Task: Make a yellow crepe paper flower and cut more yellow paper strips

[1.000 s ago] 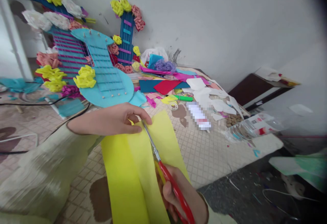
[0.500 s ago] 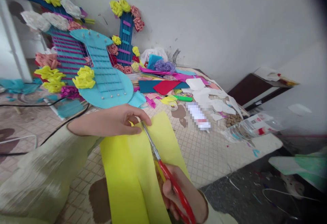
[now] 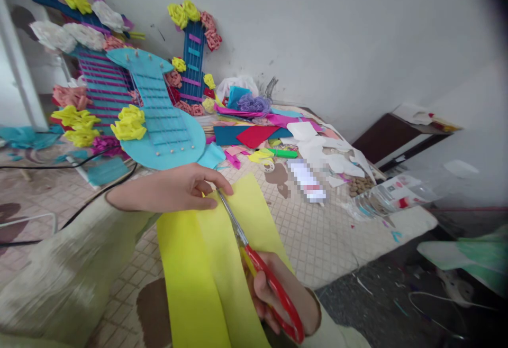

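My left hand point(image 3: 194, 186) pinches the far edge of a yellow sheet point(image 3: 194, 279), which looks like paper or thin felt, between thumb and forefinger. In my right hand point(image 3: 286, 279) is a pair of red-handled scissors point(image 3: 278, 284), fingers wrapped around the grips. Their metal blades lie along a lengthwise cut in the sheet, tips close to my left fingertips. Right of the blades lies a paler strip of the same sheet. Beyond my left hand leans a light-blue guitar-like shape point(image 3: 159, 110) with strings and yellow paper flowers.
Behind stand a dark-blue strung panel point(image 3: 193, 62) and a purple-striped one point(image 3: 103, 86) with paper flowers. Coloured scraps, a green marker point(image 3: 283, 153), a blurred phone point(image 3: 306, 180) and white paper pieces point(image 3: 313, 144) lie on the table. A clear plastic bottle point(image 3: 377, 202) lies at the right.
My right fingers and the scissor handles have shifted slightly, and the handles look a little farther apart. My left hand keeps its pinch; the view has shifted slightly.
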Tool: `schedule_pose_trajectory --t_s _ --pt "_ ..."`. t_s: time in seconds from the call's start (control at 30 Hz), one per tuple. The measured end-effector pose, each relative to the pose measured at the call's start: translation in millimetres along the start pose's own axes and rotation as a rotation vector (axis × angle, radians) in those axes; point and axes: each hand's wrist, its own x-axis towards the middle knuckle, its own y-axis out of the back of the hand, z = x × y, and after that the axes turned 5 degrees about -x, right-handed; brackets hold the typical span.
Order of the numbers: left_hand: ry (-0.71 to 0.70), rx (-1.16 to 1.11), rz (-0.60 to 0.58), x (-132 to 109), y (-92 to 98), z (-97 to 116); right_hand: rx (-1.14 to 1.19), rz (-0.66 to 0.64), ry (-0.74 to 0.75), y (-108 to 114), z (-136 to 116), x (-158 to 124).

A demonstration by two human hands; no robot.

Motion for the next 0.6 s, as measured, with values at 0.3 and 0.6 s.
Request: schedule_pose_trajectory --t_s 0.3,0.6 --pt "0.021 0.031 -0.014 0.2 -1.6 -1.1 -0.003 0.001 -0.001 0.7 1.5 1.0" --pt "0.138 0.086 0.102 4.8 13.1 -14.5 -0.018 0.053 -0.042 43.2 6.1 -29.4"
